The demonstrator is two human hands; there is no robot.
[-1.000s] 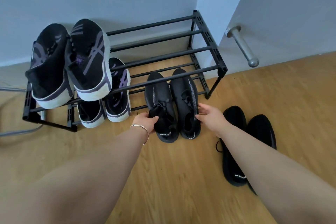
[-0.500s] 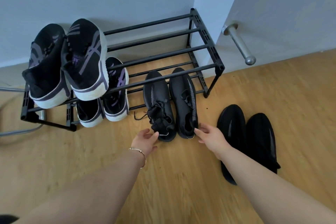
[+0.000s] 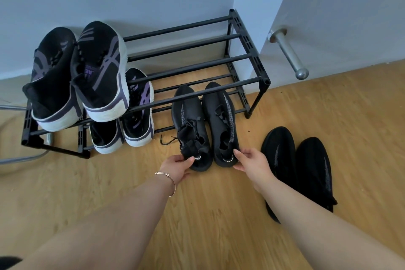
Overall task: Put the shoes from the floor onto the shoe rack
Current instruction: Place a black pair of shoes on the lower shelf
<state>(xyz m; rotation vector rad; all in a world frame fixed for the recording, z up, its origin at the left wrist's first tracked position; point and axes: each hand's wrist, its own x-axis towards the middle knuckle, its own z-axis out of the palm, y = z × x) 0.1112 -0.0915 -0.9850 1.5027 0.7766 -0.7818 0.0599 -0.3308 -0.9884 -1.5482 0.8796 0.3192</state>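
Observation:
A black two-tier shoe rack stands against the wall. A pair of black knit shoes rests on the right of its lower tier, heels sticking out over the floor. My left hand pinches the heel of the left shoe. My right hand pinches the heel of the right shoe. A second black pair lies on the wooden floor to the right, its left shoe beside its right shoe, partly hidden by my right forearm.
Two black-and-purple sneakers sit on the rack's top tier at the left, and two more on the lower tier beneath. The top tier's right half is bare bars. A door with a metal handle stands right of the rack. A grey tube lies at the left.
My hands let go of the shoes' collars, drew back open, and now have closed on the heels. The pair has stayed on the lower tier.

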